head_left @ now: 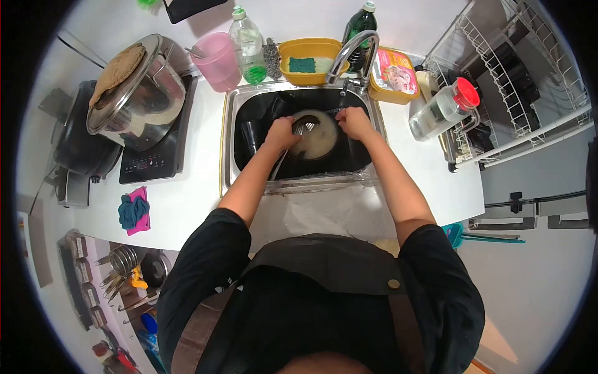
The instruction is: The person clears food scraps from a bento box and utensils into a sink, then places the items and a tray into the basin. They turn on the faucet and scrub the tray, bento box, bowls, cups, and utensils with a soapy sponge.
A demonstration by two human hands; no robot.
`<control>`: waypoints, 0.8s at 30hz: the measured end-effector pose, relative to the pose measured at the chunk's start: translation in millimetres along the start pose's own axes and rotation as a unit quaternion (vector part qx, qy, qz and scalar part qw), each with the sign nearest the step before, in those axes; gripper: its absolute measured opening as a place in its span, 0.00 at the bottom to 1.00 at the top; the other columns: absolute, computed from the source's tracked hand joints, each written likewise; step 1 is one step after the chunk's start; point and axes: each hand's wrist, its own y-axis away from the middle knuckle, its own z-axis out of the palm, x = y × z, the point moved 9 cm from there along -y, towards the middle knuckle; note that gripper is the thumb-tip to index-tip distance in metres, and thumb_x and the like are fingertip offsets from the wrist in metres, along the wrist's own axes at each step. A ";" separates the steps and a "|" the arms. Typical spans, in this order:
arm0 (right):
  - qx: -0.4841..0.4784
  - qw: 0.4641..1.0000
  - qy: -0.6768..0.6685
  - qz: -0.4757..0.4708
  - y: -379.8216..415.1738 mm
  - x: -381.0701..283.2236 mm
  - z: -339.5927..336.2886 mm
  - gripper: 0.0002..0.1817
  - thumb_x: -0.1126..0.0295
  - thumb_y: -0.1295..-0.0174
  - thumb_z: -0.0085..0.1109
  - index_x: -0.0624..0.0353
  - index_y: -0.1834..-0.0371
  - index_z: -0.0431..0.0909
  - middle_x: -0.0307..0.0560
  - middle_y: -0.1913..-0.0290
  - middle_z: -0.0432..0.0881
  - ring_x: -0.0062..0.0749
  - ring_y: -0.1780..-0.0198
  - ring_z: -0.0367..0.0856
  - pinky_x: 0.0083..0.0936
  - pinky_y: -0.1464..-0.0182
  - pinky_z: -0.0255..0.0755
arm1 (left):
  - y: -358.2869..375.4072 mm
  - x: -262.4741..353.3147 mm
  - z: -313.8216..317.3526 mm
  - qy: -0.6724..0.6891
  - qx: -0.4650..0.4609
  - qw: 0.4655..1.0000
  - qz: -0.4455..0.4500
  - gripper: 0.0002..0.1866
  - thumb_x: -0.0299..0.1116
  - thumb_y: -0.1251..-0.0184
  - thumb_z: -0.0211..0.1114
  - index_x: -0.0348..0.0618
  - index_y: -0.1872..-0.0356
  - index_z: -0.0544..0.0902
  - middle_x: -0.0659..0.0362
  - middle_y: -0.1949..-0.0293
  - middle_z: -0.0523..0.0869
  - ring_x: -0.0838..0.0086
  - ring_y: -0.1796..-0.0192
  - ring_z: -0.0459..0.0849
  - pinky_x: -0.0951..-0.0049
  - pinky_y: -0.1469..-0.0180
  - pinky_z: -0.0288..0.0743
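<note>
Inside the black-lined sink [249, 163] lies a round dark vessel with cloudy, whitish water [322, 138]. A fork [307, 127], its tines showing, and a dark rounded utensil lie at the upper left of that water. My left hand [283, 133] is closed at the left edge of the water, next to the fork; what its fingers grip is hidden. My right hand [355, 123] is closed at the upper right of the vessel, just below the tap [358, 47]; its grip is too dark to make out. A dark cup [250, 136] lies left of my left hand.
Behind the sink stand a pink jug [215, 65], a clear soap bottle [248, 47], a yellow tub with a sponge [285, 67] and an ice-cream tub [392, 73]. A red-lidded pitcher [439, 113] and wire rack [498, 68] are right; a large pot [156, 93] sits left on a cooktop [148, 167].
</note>
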 end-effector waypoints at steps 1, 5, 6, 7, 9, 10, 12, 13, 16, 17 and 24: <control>-0.021 0.997 -0.070 0.001 2.0 -9.9 -8.4 0.09 0.75 0.51 0.58 0.62 0.65 0.81 0.49 0.73 0.82 0.32 0.68 0.82 0.27 0.62 0.75 | 5.2 -3.8 -12.3 0.019 0.044 0.999 0.020 0.27 0.38 0.60 0.74 0.33 0.57 0.78 0.45 0.59 0.82 0.57 0.54 0.81 0.65 0.52 0.75; -0.098 0.936 -0.337 -0.017 7.6 -47.5 -5.3 0.08 0.77 0.49 0.58 0.63 0.65 0.81 0.43 0.76 0.81 0.20 0.73 0.79 0.19 0.68 0.73 | 34.8 -28.2 -42.9 0.096 0.058 0.992 -0.051 0.18 0.33 0.55 0.72 0.39 0.61 0.83 0.47 0.60 0.82 0.59 0.61 0.82 0.65 0.58 0.76; -0.114 0.913 -0.392 -0.024 7.8 -58.1 1.0 0.07 0.75 0.48 0.58 0.63 0.66 0.81 0.42 0.76 0.81 0.19 0.73 0.78 0.19 0.69 0.73 | 39.3 -27.6 -37.0 0.076 0.036 0.996 -0.032 0.17 0.33 0.55 0.72 0.40 0.62 0.83 0.48 0.61 0.82 0.59 0.61 0.82 0.65 0.58 0.75; -0.162 0.941 -0.294 -0.049 6.5 -61.1 25.4 0.07 0.75 0.50 0.60 0.62 0.66 0.81 0.44 0.75 0.82 0.22 0.73 0.79 0.20 0.68 0.73 | 43.9 -29.7 -27.1 0.056 0.014 0.998 -0.014 0.16 0.32 0.55 0.72 0.41 0.62 0.83 0.48 0.62 0.81 0.58 0.61 0.82 0.65 0.57 0.75; -0.176 0.973 -0.137 -0.063 9.0 -62.0 70.1 0.08 0.75 0.51 0.61 0.61 0.67 0.82 0.45 0.74 0.83 0.23 0.73 0.80 0.21 0.68 0.74 | 51.7 -31.7 -15.8 0.052 0.005 0.999 0.007 0.14 0.29 0.55 0.71 0.43 0.63 0.83 0.50 0.64 0.80 0.58 0.61 0.81 0.65 0.56 0.75; -0.177 0.980 -0.055 -0.070 10.5 -65.3 80.0 0.08 0.75 0.52 0.61 0.60 0.67 0.82 0.46 0.73 0.83 0.24 0.73 0.80 0.21 0.67 0.74 | 53.2 -29.5 -16.3 0.053 0.012 0.998 0.027 0.14 0.29 0.55 0.71 0.42 0.64 0.83 0.50 0.64 0.80 0.58 0.61 0.80 0.65 0.56 0.75; -0.171 0.981 -0.086 -0.034 13.9 -62.2 86.1 0.08 0.75 0.52 0.61 0.60 0.68 0.82 0.46 0.73 0.83 0.25 0.73 0.81 0.22 0.67 0.74 | 58.6 -22.4 -17.0 0.057 0.023 0.996 0.063 0.14 0.28 0.56 0.71 0.42 0.64 0.83 0.50 0.63 0.80 0.58 0.60 0.80 0.66 0.55 0.74; -0.169 0.980 -0.104 -0.014 16.2 -60.2 88.9 0.08 0.75 0.53 0.61 0.60 0.68 0.82 0.47 0.73 0.83 0.25 0.73 0.81 0.23 0.68 0.74 | 63.0 -19.9 -23.2 0.066 0.058 0.993 0.075 0.11 0.27 0.55 0.70 0.41 0.67 0.83 0.50 0.64 0.81 0.57 0.61 0.80 0.65 0.56 0.74; -0.127 0.985 -0.112 -0.008 24.4 -52.6 69.9 0.08 0.75 0.52 0.61 0.60 0.67 0.82 0.47 0.73 0.83 0.26 0.74 0.81 0.23 0.68 0.74 | 71.6 -23.0 -37.7 0.104 0.131 0.982 0.083 0.08 0.26 0.51 0.67 0.39 0.67 0.83 0.51 0.68 0.81 0.60 0.67 0.81 0.70 0.62 0.75; -0.140 0.979 -0.151 0.008 28.5 -48.8 65.0 0.08 0.75 0.52 0.61 0.60 0.66 0.82 0.47 0.73 0.83 0.26 0.73 0.82 0.24 0.68 0.74 | 77.2 -20.0 -46.8 0.074 0.182 0.975 0.103 0.05 0.28 0.46 0.63 0.39 0.68 0.83 0.52 0.74 0.82 0.62 0.74 0.81 0.70 0.67 0.75; -0.035 0.984 -0.171 -0.030 42.7 -47.0 24.4 0.04 0.77 0.52 0.60 0.59 0.73 0.80 0.50 0.71 0.81 0.36 0.72 0.80 0.28 0.69 0.74 | 105.3 -19.8 -40.8 0.089 0.110 0.989 -0.046 0.18 0.41 0.46 0.64 0.36 0.84 0.78 0.49 0.85 0.76 0.55 0.81 0.77 0.64 0.76 0.69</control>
